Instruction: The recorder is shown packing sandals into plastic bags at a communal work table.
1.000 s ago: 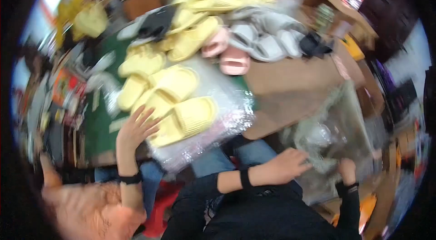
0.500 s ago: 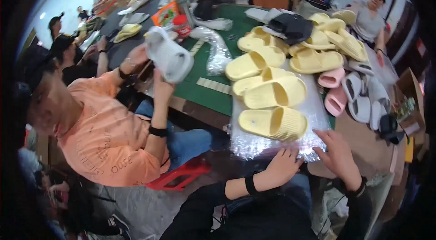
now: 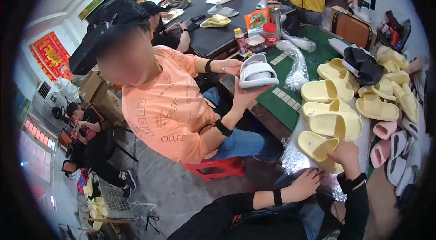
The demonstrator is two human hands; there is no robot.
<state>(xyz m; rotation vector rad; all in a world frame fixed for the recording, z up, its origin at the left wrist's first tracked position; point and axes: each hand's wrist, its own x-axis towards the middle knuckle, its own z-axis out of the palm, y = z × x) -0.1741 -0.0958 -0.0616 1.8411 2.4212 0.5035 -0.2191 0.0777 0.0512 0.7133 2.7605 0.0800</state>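
Note:
My right hand [image 3: 345, 154] has its fingers closed on the strap side of a pale yellow slipper [image 3: 313, 144], the nearest in a row on the table. The hand covers part of that strap. Beside it, my left hand [image 3: 303, 187] rests by the near edge of the clear plastic wrap [image 3: 293, 158], holding nothing, its fingers loosely bent and a little apart. Just beyond lie more yellow slippers, among them one [image 3: 335, 125] directly behind the gripped one. Black bands circle both my wrists.
To my left, a person in an orange shirt [image 3: 168, 108] on a red stool [image 3: 215, 167] holds a light grey slipper [image 3: 258, 74]. Pink slippers [image 3: 384, 130] and grey ones [image 3: 399, 158] lie at the right. A red-lidded jar [image 3: 270, 33] and a bottle [image 3: 241, 42] stand farther back.
My right hand has come onto the nearest yellow slipper, which now lies turned at an angle. The view has swung left, and the neighbour's grey slipper is tilted differently.

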